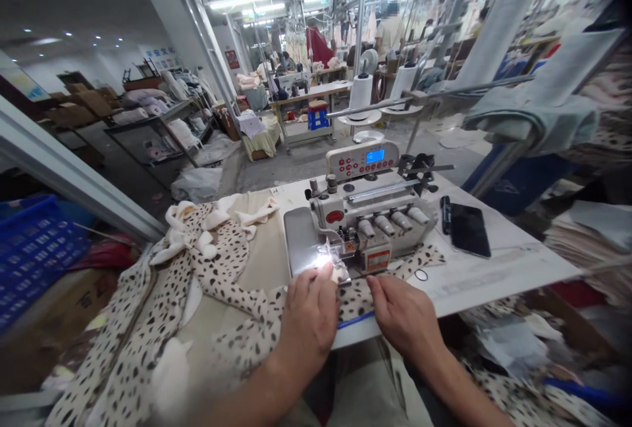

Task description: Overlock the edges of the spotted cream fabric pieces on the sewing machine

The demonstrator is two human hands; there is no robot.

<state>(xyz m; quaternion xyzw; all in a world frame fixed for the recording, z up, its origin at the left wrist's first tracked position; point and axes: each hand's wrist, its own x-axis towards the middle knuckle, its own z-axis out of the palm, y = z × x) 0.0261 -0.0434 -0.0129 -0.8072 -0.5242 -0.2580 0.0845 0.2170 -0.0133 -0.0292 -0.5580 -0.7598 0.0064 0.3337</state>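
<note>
A white overlock sewing machine point(320, 206) stands on the table, its lamp glowing over the needle area. Black-spotted cream fabric point(356, 297) lies in front of the machine and spreads left over the table. My left hand point(311, 308) is closed on this fabric, fingertips right beside the lit presser foot, which they partly hide. On the other side, my right hand point(405, 312) pinches the fabric by its edge, thumb and fingers together. Between the hands, a blue strip point(354, 320) runs along the table's front edge.
A black phone point(470, 229) lies right of the machine, near a small dark ring point(421, 275). White thread cones point(361, 93) stand behind it. A blue basket point(39, 249) is at far left, and stacked fabric point(587, 249) at far right. People work in the background.
</note>
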